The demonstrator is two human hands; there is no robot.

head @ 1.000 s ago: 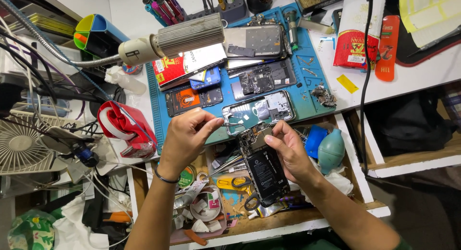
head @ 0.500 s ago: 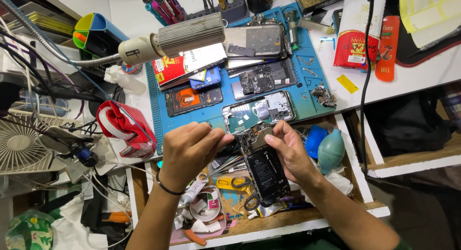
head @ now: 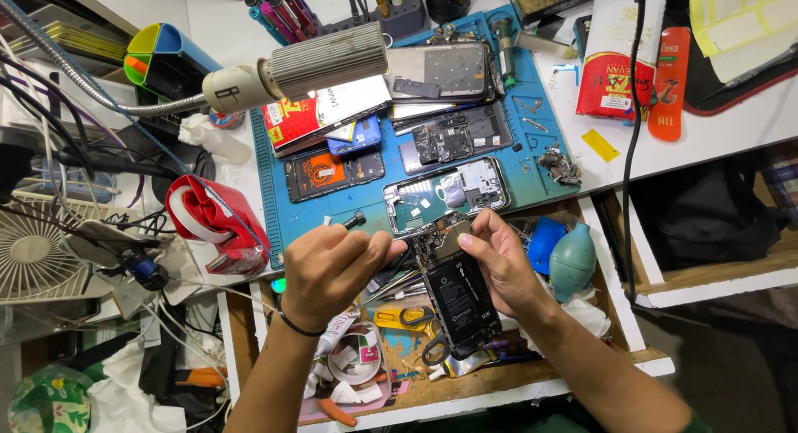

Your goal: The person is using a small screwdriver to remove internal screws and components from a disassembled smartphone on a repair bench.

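right hand (head: 509, 267): fingers closed on opened black phone body with exposed battery (head: 455, 296)
left hand (head: 328, 265): curled shut — held thing unclear
risk: phone could slip into cluttered wooden drawer (head: 499, 381)

I see through one head-worn camera, looking steeply down from close above; the blue work mat (head: 399, 209) fills upper centre, the open drawer (head: 499, 375) runs along the bottom

Right hand (head: 504, 267) grips opened phone (head: 455, 296) by its upper edge, battery side up, over cluttered drawer (head: 465, 387). Left hand (head: 328, 267) curled at phone's top left, fingers (head: 376, 250) on a thin tool, tip hidden. Blue mat (head: 332, 209) on counter (head: 740, 125) holds more stripped phones.
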